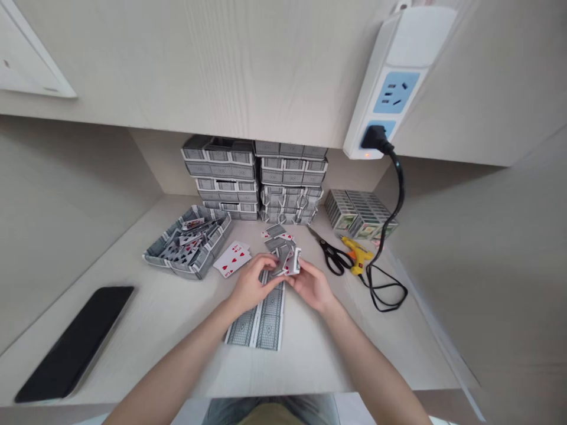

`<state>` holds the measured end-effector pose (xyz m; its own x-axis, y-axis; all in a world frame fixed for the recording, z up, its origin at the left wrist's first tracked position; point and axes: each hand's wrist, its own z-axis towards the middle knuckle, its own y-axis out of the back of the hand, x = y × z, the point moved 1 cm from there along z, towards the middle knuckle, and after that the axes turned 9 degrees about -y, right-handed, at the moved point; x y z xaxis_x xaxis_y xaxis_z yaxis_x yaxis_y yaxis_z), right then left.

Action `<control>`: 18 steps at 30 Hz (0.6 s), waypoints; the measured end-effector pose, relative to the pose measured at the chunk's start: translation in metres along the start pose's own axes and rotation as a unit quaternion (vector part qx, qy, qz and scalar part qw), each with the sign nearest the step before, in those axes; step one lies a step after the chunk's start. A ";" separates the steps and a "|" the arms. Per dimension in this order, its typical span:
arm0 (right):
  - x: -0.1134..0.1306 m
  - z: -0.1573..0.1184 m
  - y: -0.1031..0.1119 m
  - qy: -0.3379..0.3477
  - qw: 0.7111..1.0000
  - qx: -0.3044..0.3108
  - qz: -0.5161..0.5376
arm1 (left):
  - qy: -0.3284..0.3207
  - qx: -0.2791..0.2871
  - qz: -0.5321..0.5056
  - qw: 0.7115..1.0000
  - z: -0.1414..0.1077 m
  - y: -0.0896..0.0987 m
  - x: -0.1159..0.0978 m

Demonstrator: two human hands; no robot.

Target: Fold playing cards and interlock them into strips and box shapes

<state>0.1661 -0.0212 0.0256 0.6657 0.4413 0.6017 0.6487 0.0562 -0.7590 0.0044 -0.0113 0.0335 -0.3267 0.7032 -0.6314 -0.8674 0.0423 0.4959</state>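
Note:
Between my two hands is a folded playing card [292,264], its white edge bent up and some red hearts showing. My left hand [256,278] pinches it from the left, with thumb and fingers close together. On the other side my right hand [311,285] grips its right edge. Below them lies a flat panel of grey-backed cards [269,319] laid side by side. Loose cards [277,232] are spread just beyond my fingers, some face down. Left of my left hand rest a few face-up heart cards [233,258].
A card-built tray [201,268] of loose cards stands left, with a black phone [75,342] nearer me. Stacked card-built boxes [292,171] fill the back. Scissors [334,257], a yellow glue gun [358,255] with a cable, and card packs [361,212] lie right. A power strip [398,82] hangs above.

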 end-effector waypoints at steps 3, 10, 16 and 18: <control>0.000 -0.001 -0.001 0.018 0.999 0.012 -0.044 | -0.038 0.035 0.028 0.998 0.001 0.004 -0.003; -0.002 -0.004 -0.004 0.022 0.989 0.002 -0.146 | -0.073 0.072 0.066 0.993 0.003 0.007 -0.003; 0.001 -0.005 -0.001 0.065 0.980 0.007 -0.190 | -0.105 0.034 0.109 0.988 0.002 0.009 -0.005; 0.001 -0.003 0.001 0.076 0.975 -0.002 -0.209 | -0.114 0.024 0.121 0.986 0.002 0.009 -0.004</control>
<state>0.1687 -0.0240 0.0258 0.3904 0.2426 0.8881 0.8762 0.1981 -0.4393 -0.0015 -0.0128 0.0421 -0.4240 0.8380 -0.3435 -0.7542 -0.1167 0.6462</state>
